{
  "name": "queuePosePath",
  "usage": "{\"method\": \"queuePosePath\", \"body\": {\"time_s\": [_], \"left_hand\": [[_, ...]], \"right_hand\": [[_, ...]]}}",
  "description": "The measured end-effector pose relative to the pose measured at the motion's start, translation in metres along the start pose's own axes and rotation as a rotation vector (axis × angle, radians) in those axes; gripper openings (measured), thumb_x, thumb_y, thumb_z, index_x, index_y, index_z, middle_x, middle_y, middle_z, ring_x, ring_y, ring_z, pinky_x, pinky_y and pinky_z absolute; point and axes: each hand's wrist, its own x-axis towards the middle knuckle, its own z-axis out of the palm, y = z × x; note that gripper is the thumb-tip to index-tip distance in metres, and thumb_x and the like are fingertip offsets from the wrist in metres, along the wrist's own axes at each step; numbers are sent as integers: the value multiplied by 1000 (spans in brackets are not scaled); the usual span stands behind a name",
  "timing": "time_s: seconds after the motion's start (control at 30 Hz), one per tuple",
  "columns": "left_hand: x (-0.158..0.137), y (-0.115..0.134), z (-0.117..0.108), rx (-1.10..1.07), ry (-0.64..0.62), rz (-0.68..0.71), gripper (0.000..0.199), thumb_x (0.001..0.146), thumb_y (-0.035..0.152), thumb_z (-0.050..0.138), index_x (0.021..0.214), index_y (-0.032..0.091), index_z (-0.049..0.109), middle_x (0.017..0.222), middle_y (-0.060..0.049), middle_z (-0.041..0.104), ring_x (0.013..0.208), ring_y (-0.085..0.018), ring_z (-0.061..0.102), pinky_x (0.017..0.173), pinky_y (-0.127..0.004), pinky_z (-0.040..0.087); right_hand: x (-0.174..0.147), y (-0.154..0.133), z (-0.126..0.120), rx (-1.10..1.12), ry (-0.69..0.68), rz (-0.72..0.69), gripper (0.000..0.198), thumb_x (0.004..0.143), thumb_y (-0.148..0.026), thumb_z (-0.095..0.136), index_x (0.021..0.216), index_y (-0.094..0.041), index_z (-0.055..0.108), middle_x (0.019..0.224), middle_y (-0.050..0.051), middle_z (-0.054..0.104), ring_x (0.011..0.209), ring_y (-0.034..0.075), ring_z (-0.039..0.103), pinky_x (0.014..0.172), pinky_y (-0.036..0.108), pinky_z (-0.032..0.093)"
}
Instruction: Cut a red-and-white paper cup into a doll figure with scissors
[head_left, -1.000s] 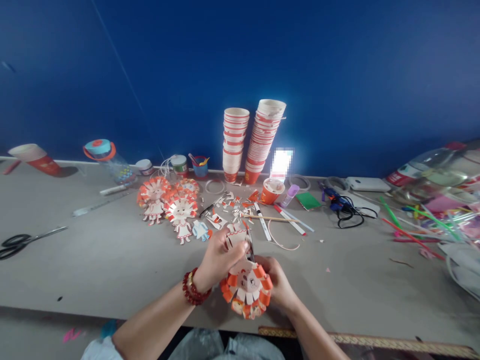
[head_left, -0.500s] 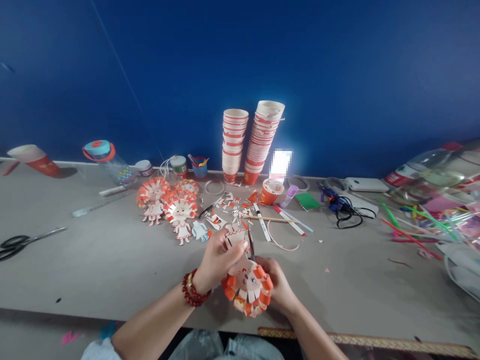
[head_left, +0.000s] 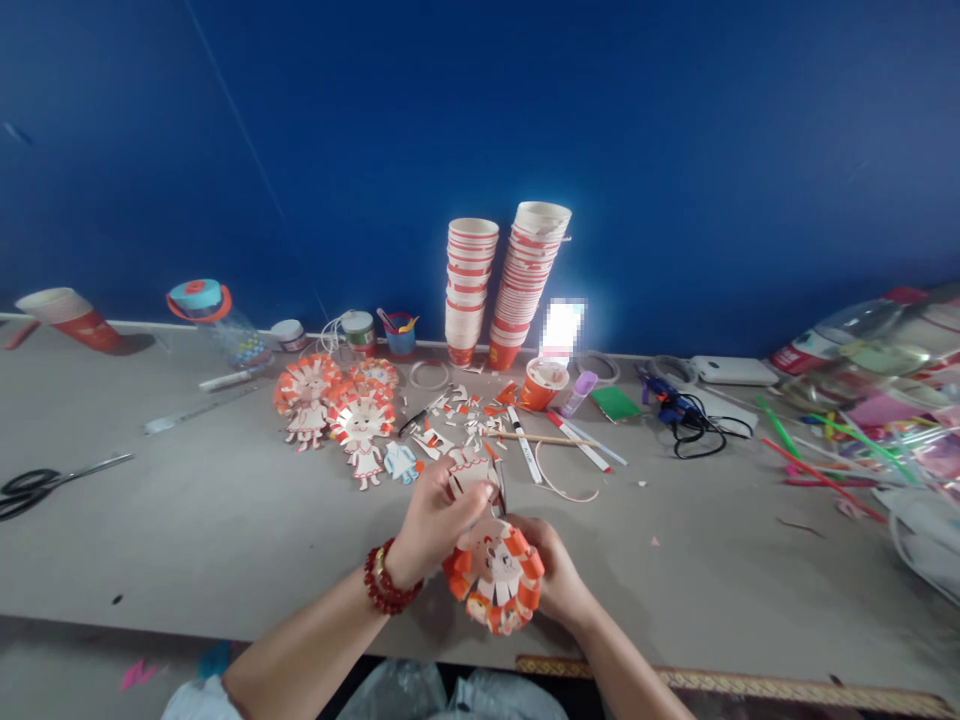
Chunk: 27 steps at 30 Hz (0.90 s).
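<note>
My left hand (head_left: 442, 515) pinches a paper-cup doll (head_left: 495, 565) by its body, thumb on top. The doll's round face and curled orange-and-white fringe point toward me. My right hand (head_left: 555, 565) is closed behind the fringe around scissors, whose handles are hidden. The thin dark scissor blades (head_left: 502, 482) reach up along the right side of the doll's body. Left of my hands lie finished-looking paper dolls (head_left: 362, 430) with similar fringes and a small blue-and-white paper cutout (head_left: 401, 462).
Paper scraps (head_left: 469, 405) and markers (head_left: 525, 445) lie just beyond my hands. Two tall stacks of paper cups (head_left: 471, 290) stand by the blue wall. Black scissors (head_left: 52, 485) lie far left; a glue gun (head_left: 667, 400) and bottles (head_left: 847, 330) are at right.
The scissor blades beside the doll's body look slightly more apart than before. Both hands and the doll stay almost where they were.
</note>
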Motion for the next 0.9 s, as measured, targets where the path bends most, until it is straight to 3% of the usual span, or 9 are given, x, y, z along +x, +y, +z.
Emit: {"method": "queuePosePath", "body": {"time_s": [0.33, 0.53, 0.7, 0.8, 0.9], "left_hand": [[0, -4, -2, -21, 1, 6, 5, 77, 19, 57, 74, 17, 55, 63, 3, 54, 57, -10, 49, 56, -21, 41], [0, -2, 1, -58, 1, 4, 7, 77, 23, 59, 74, 17, 56, 65, 2, 56, 58, -10, 51, 57, -22, 42], [0, -2, 0, -34, 2, -8, 14, 78, 29, 61, 76, 17, 55, 62, 3, 52, 55, -10, 47, 54, -21, 41], [1, -3, -4, -8, 44, -23, 18, 78, 33, 63, 75, 16, 55, 62, 3, 52, 55, -9, 46, 53, -20, 42], [3, -1, -7, -61, 58, -29, 20, 79, 34, 63, 75, 17, 53, 63, 4, 51, 57, -9, 47, 54, -20, 45]], "right_hand": [[4, 3, 0, 68, -38, -44, 20, 73, -26, 57, 58, -17, 46, 54, -5, 43, 50, 9, 36, 49, 19, 33], [1, -1, 0, 78, 0, 3, 18, 72, -29, 59, 60, -17, 52, 58, -1, 52, 55, 13, 44, 52, 21, 39], [6, 5, 0, 67, 46, 44, 21, 74, -33, 57, 61, -17, 53, 56, -2, 53, 52, 12, 45, 49, 21, 36], [10, 10, -12, -93, 75, 117, 13, 73, -29, 54, 67, -17, 56, 61, 0, 60, 56, 15, 52, 49, 21, 36], [7, 11, -33, -534, 87, 217, 5, 70, -17, 53, 72, -19, 57, 67, 2, 64, 61, 18, 58, 51, 22, 36]]}}
